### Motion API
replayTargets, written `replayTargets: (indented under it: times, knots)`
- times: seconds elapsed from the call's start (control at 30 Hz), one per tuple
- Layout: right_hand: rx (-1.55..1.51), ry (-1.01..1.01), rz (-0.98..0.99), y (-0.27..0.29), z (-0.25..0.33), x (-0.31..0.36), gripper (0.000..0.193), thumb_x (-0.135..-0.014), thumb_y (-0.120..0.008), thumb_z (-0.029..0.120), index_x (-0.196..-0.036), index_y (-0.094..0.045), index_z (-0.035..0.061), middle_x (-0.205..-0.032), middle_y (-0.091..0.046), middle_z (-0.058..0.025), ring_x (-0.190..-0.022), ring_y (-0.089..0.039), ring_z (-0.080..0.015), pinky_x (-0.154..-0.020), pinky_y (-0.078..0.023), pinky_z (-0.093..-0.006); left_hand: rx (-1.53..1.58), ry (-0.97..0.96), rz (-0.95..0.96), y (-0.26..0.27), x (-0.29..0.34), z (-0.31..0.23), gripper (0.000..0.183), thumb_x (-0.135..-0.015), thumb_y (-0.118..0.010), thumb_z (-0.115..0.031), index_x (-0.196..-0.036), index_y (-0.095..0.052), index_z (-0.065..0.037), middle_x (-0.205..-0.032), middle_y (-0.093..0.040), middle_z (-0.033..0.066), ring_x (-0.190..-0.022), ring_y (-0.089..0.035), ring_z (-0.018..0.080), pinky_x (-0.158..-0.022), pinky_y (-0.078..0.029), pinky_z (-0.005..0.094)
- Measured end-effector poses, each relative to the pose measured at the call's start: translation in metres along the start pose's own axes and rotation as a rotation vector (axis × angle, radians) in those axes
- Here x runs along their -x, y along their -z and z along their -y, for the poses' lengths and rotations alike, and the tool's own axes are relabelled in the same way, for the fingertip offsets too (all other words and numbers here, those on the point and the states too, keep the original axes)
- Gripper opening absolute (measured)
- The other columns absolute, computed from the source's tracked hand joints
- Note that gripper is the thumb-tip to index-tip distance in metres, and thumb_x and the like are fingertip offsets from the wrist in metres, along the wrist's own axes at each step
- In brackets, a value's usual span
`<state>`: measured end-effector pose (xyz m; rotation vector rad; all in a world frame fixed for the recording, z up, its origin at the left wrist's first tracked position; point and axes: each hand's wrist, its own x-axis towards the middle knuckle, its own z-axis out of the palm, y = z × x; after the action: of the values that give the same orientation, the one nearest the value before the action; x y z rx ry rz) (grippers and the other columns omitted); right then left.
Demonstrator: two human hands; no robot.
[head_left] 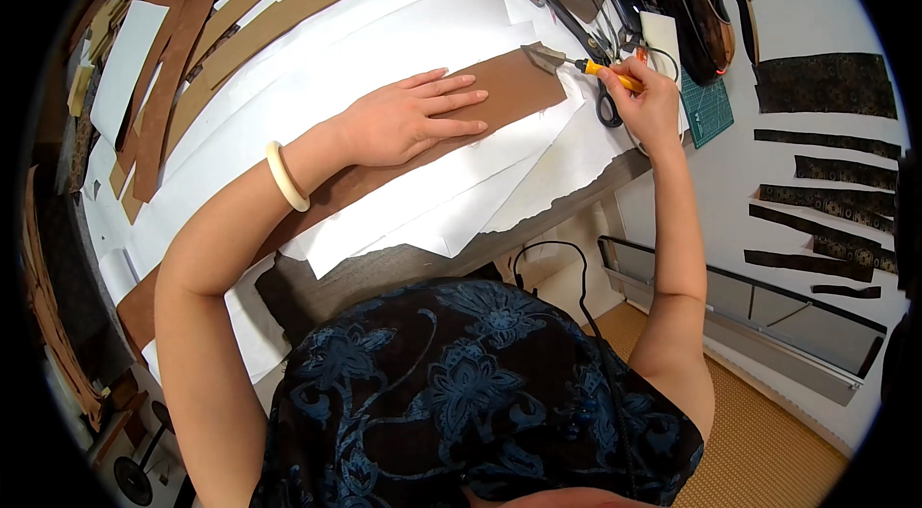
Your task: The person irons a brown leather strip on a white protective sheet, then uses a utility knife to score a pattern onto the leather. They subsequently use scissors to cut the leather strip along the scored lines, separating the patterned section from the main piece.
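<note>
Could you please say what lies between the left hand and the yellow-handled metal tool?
A bare stretch of flat brown strip, in the head view.

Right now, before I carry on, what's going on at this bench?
A person's left hand lies flat on a long brown strip over white paper. Their right hand grips a yellow-handled tool, its metal head at the strip's far end; whether it touches is unclear. An iron sits beyond that hand.
</note>
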<state>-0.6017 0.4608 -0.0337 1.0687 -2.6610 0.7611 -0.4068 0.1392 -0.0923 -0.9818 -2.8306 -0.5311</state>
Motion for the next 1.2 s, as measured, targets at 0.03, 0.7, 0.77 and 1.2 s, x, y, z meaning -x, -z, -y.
replayTargets:
  times: [0.03, 0.7, 0.77, 1.2]
  knots:
    - [-0.039, -0.019, -0.007, 0.000, 0.001, -0.001, 0.022, -0.088, -0.081, 0.026, -0.088, -0.075, 0.0046, -0.070, -0.071, -0.0074, -0.056, -0.061, -0.0168, -0.054, -0.046, -0.0308, 0.000, 0.001, 0.000, 0.000, 0.000, 0.000, 0.042, -0.106, -0.049, -0.021, -0.147, -0.057, -0.027, -0.163, -0.041, 0.0058, -0.153, -0.032, 0.0275, -0.129, -0.023, 0.0460]
    - [-0.087, 0.086, 0.372, 0.013, -0.007, -0.028, 0.021, -0.089, -0.081, 0.016, -0.092, -0.072, -0.0028, -0.085, -0.075, -0.0093, -0.075, -0.063, -0.0124, -0.072, -0.052, -0.0264, 0.019, 0.021, 0.025, 0.004, 0.000, -0.003, 0.045, -0.103, -0.052, -0.018, -0.147, -0.057, -0.025, -0.163, -0.040, 0.0065, -0.153, -0.033, 0.0279, -0.129, -0.023, 0.0461]
    - [-0.128, 0.149, 0.333, 0.012, -0.014, -0.025, 0.024, -0.088, -0.081, 0.023, -0.090, -0.072, 0.0004, -0.077, -0.071, -0.0073, -0.065, -0.060, -0.0160, -0.064, -0.049, -0.0287, 0.022, 0.018, 0.022, 0.004, -0.001, -0.003, 0.045, -0.103, -0.053, -0.017, -0.147, -0.057, -0.025, -0.163, -0.041, 0.0067, -0.153, -0.033, 0.0281, -0.129, -0.023, 0.0461]
    - [-0.143, 0.099, 0.324, 0.014, -0.023, -0.040, 0.022, -0.088, -0.081, 0.021, -0.091, -0.072, 0.0014, -0.077, -0.073, -0.0063, -0.061, -0.056, -0.0155, -0.059, -0.045, -0.0302, 0.007, 0.012, 0.024, 0.003, -0.001, -0.001, 0.045, -0.103, -0.052, -0.018, -0.147, -0.056, -0.025, -0.163, -0.040, 0.0066, -0.154, -0.032, 0.0276, -0.129, -0.023, 0.0451]
